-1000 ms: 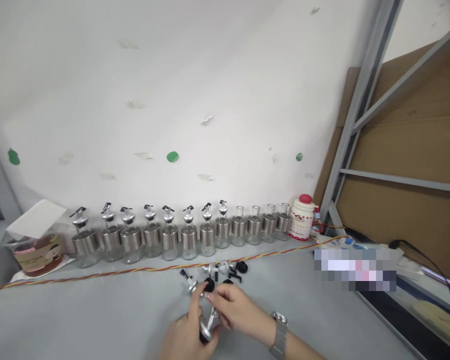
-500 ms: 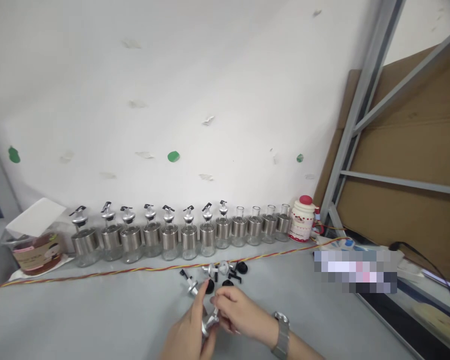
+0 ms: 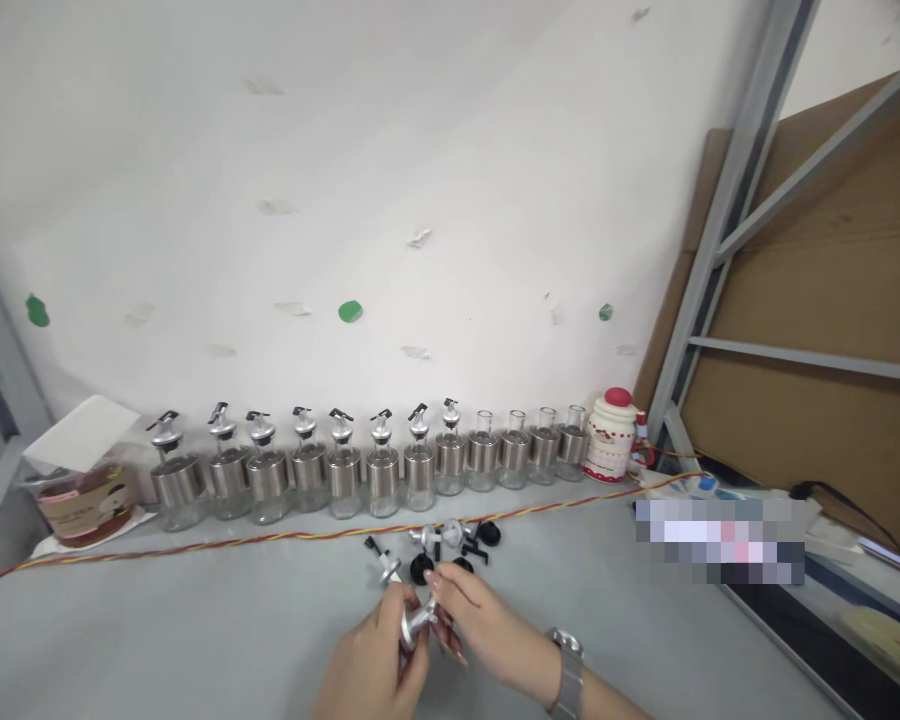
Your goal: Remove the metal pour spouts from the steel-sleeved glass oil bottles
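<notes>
A silver pour spout (image 3: 414, 624) is gripped by my left hand (image 3: 375, 655), its thumb and fingers closed around the wide base. My right hand (image 3: 487, 622), wearing a metal watch, has its thumb and fingers closed at the spout's narrow tip; any small part between them is hidden. Just beyond my hands lies another spout with a black lever (image 3: 386, 568). Near it are a black round stopper (image 3: 421, 570), a second black stopper (image 3: 488, 533), a black lever (image 3: 476, 553) and loose silver spout pieces (image 3: 450, 535).
Along the wall stand several glass bottles with metal sleeves and spouts (image 3: 343, 470), then several open-necked bottles (image 3: 514, 452). A red-lidded jar (image 3: 608, 440) ends the row. A twisted red-yellow cord (image 3: 270, 539) crosses the table. A tea container (image 3: 82, 505) sits left, a dark-edged tray (image 3: 780, 650) right.
The spout has turned to show more of its body, its tip pointing up and right. My right fingers have shifted slightly at the tip. The view has moved a little.
</notes>
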Demonstrator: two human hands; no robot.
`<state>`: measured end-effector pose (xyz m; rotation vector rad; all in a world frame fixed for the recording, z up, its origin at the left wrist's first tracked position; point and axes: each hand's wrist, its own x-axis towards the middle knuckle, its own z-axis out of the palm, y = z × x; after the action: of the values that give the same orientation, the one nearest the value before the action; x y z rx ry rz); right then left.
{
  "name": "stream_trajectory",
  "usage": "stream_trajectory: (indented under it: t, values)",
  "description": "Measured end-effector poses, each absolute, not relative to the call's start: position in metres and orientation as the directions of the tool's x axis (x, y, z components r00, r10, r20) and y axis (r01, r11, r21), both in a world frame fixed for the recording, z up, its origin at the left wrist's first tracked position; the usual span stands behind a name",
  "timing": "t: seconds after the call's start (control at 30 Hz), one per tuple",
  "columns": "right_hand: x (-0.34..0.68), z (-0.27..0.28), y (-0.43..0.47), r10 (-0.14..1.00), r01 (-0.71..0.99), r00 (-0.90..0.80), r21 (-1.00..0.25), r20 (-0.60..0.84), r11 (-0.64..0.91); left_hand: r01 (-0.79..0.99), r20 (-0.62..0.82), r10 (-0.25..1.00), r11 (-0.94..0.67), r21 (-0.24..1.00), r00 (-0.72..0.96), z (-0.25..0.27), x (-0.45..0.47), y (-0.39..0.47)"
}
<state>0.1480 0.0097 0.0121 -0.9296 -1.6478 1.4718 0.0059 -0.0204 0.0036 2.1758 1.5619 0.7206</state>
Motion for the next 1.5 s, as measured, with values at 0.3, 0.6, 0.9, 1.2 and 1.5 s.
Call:
stream_trajectory:
  t: [0.3,0.6,0.9,1.2,1.5]
  values:
    - [0.147,0.012,0.009,0.885,0.047,-0.460,-0.994,0.067,0.099,0.799,0.179,0.955,-0.294,0.524,0.235,0.003,0.006,-0.021]
    - [0.166,0.024,0.028,0.942,0.069,-0.247,-0.965,0.228,0.252,0.618,0.041,0.994,-0.096,0.780,0.102,0.003,0.014,-0.020]
    - [0.195,0.013,0.055,0.903,0.410,-0.116,-0.808,0.414,0.424,0.588,0.021,0.998,-0.052,0.807,0.060,0.001,0.016,-0.019]
    - [0.194,0.015,0.048,0.841,0.597,-0.306,-0.598,0.447,0.535,0.639,0.021,0.998,-0.056,0.767,0.063,-0.001,0.013,-0.019]
    - [0.172,0.032,0.019,0.828,0.626,-0.388,-0.543,0.405,0.559,0.698,0.032,0.999,-0.052,0.714,0.042,0.009,0.009,-0.018]
